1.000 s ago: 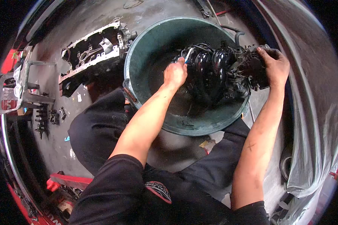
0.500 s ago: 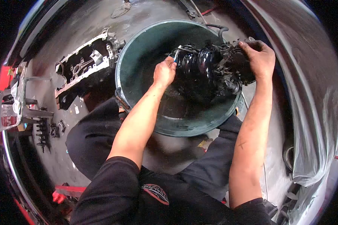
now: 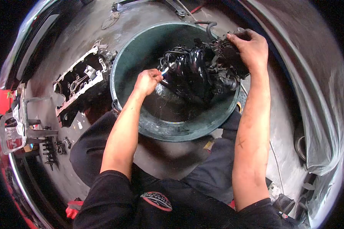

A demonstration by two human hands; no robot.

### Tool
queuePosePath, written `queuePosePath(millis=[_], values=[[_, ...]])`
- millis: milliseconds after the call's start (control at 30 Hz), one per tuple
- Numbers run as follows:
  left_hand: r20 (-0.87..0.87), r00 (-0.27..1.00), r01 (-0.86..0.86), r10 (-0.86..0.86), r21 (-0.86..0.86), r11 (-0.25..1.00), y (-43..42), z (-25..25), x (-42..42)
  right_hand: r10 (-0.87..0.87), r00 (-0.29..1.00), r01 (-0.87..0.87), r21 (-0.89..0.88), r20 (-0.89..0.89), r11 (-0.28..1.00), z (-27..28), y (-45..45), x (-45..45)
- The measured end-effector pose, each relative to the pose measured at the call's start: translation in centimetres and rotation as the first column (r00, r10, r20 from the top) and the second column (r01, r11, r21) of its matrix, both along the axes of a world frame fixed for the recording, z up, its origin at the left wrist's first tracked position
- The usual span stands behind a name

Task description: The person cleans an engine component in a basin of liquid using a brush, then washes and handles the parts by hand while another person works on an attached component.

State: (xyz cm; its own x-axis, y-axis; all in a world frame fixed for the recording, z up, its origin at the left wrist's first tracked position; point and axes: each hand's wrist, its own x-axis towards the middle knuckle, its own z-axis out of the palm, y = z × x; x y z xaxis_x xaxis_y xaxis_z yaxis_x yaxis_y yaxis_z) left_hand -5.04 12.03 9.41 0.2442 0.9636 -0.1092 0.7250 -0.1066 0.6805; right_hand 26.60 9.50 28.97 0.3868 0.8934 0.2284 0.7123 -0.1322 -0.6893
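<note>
A black, glossy engine intake manifold [image 3: 197, 63] with curved runners rests tilted in a large green round tub [image 3: 162, 133], its surface wet-looking. My right hand [image 3: 252, 47] grips the dark, fitting-covered end of the manifold at the tub's right rim; some of its fingers are hidden behind the part. Closed in a pinch, my left hand [image 3: 148, 81] holds a slim blue-and-white brush [image 3: 164, 71] against or very near the manifold's left side. Its bristles are too small to make out. Dark liquid [image 3: 168, 108] lies in the bottom of the tub.
An engine block [image 3: 80, 82] lies on the floor left of the tub. Farther left are a crankshaft [image 3: 48, 150] and a grey stand [image 3: 42, 133]. Clear plastic sheeting [image 3: 317, 126] hangs along the right. A black hose [image 3: 210, 26] bends over the tub's far rim.
My left hand and the brush have moved left and down along the manifold. The whole view has shifted slightly, and my right hand keeps its hold on the manifold's end.
</note>
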Motion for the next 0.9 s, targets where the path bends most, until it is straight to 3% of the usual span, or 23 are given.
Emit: queuePosePath(millis=[33, 133, 167, 233, 367, 467, 567, 600, 633, 700, 767, 800, 900], values=[[-0.006, 0.999, -0.036, 0.037, 0.130, 0.991, -0.1, -0.5, -0.1, -0.006, 1.000, 0.006, 0.007, 0.015, 1.000, -0.1, 0.0, 0.1], [-0.150, 0.979, 0.200, -0.142, 0.520, 0.831, 2.0, -0.8, 0.0, -0.007, 1.000, 0.007, -0.007, 0.023, 1.000, -0.3, 0.0, 0.2], [-0.361, 0.920, 0.304, -0.150, 0.419, 0.856, 2.3, -0.5, -0.2, -0.006, 1.000, 0.006, -0.009, 0.022, 1.000, -0.4, 0.1, 0.3], [-0.547, 0.820, 0.414, -0.170, 0.361, 0.836, 3.9, -0.1, -1.3, 0.003, 0.999, -0.004, 0.019, 0.039, 1.000, -0.7, 0.4, 0.6], [-0.639, 0.736, 0.534, -0.223, 0.347, 0.770, 5.8, 1.2, -2.1, 0.019, 0.999, -0.021, 0.049, 0.045, 0.999, -0.7, 0.3, 0.5], [-0.604, 0.779, 0.456, -0.168, 0.361, 0.813, 4.7, 1.1, -1.5, -0.011, 0.995, 0.005, 0.055, 0.103, 0.998, -0.7, 0.4, 0.5], [-0.391, 0.918, 0.204, -0.067, 0.320, 0.925, 3.3, -1.8, -0.5, -0.016, 0.993, 0.009, 0.056, 0.115, 0.998, -0.9, 0.2, 0.4], [-0.280, 0.956, 0.152, -0.084, 0.229, 0.962, 2.6, -1.4, 0.1, -0.011, 0.994, 0.003, 0.071, 0.110, 0.997, -0.8, 0.3, 0.3], [-0.134, 0.973, 0.211, -0.186, 0.204, 0.956, 3.1, -3.1, -0.2, -0.007, 0.995, 0.000, 0.067, 0.104, 0.998, -0.8, 0.4, 0.4], [0.164, 0.959, 0.248, -0.231, -0.098, 0.964, 4.8, -4.3, -1.4, 0.002, 0.996, -0.008, 0.063, 0.090, 0.998, -1.0, 0.5, 0.6], [0.077, 0.996, 0.083, -0.054, -0.445, 0.892, 4.6, 1.3, -2.1, -0.002, 0.993, -0.007, 0.075, 0.116, 0.997, -0.7, 0.2, 0.3], [0.034, 0.978, 0.207, -0.206, -0.274, 0.939, 5.1, -0.2, -3.7, -0.008, 0.992, -0.003, 0.080, 0.129, 0.997, -0.6, 0.0, 0.3], [0.192, 0.969, -0.092, 0.157, -0.310, 0.946, 2.0, 0.8, -4.3, 0.008, 0.995, -0.009, 0.005, 0.097, 1.000, -1.2, 0.3, 1.3]])
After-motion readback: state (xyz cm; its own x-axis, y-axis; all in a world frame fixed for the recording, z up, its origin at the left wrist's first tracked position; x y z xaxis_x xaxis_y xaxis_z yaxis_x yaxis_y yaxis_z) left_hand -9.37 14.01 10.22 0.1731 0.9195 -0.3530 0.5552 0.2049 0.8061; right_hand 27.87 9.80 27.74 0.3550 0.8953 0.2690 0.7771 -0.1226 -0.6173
